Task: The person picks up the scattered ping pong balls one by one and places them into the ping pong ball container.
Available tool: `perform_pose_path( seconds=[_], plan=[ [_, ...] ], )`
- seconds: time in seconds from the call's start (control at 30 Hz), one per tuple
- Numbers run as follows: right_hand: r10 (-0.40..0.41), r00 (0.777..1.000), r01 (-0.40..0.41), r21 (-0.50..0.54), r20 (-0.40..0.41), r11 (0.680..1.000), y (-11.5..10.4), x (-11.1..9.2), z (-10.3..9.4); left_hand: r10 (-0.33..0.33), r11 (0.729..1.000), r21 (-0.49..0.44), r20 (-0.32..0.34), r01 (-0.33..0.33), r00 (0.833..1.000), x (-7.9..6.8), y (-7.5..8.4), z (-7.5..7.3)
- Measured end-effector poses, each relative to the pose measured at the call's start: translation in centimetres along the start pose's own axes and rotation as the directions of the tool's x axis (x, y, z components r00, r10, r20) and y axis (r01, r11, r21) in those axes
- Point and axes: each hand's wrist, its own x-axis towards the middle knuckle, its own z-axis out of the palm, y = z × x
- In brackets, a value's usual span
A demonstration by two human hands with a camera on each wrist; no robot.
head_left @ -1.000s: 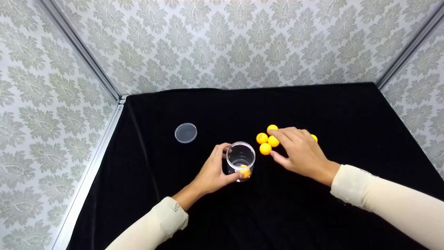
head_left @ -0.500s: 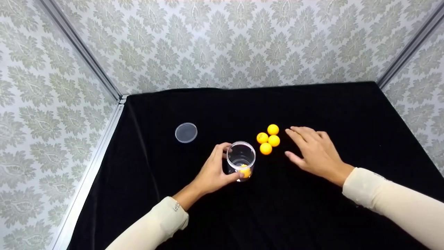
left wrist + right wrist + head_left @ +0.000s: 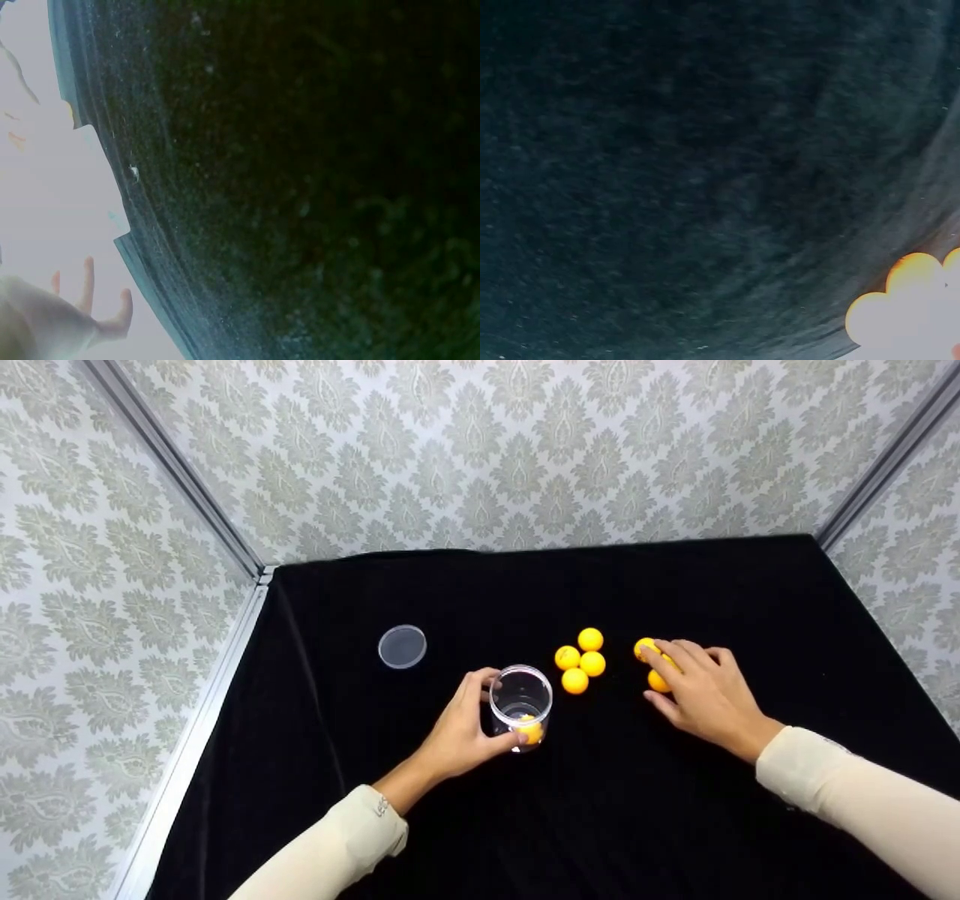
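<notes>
My left hand (image 3: 466, 733) grips a clear round jar (image 3: 520, 690), thumb across the near side and fingers behind the far side. The jar's mouth is uncovered, and at least one orange ball (image 3: 529, 732) shows low inside it. Over to the right, my right hand (image 3: 701, 682) reaches over a group of orange balls (image 3: 659, 682), its fingers extended above them and its thumb on the near side. Part of that group is hidden by the fingers. In the right wrist view, overexposed balls (image 3: 915, 276) fill the lower right corner.
Between the jar and my right hand, several orange balls (image 3: 574, 681) sit clustered on the black cloth (image 3: 480, 825). A clear round lid (image 3: 402, 647) lies at the back left. Patterned panels (image 3: 517, 457) rise behind, with a metal frame (image 3: 180, 472) at the left.
My right hand has moved right, away from the clustered balls, and spread its fingers over the other group, uncovering some of it. The left hand, jar and lid stay in place.
</notes>
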Motion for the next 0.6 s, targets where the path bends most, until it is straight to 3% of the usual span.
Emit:
perform_pose_path(
  seconds=[0.6],
  plan=[
    [-0.127,0.990,0.133,-0.134,0.056,0.982,1.8,-1.6,1.2,-0.018,1.000,-0.004,0.004,0.018,1.000,-0.1,0.2,-0.1]
  ],
)
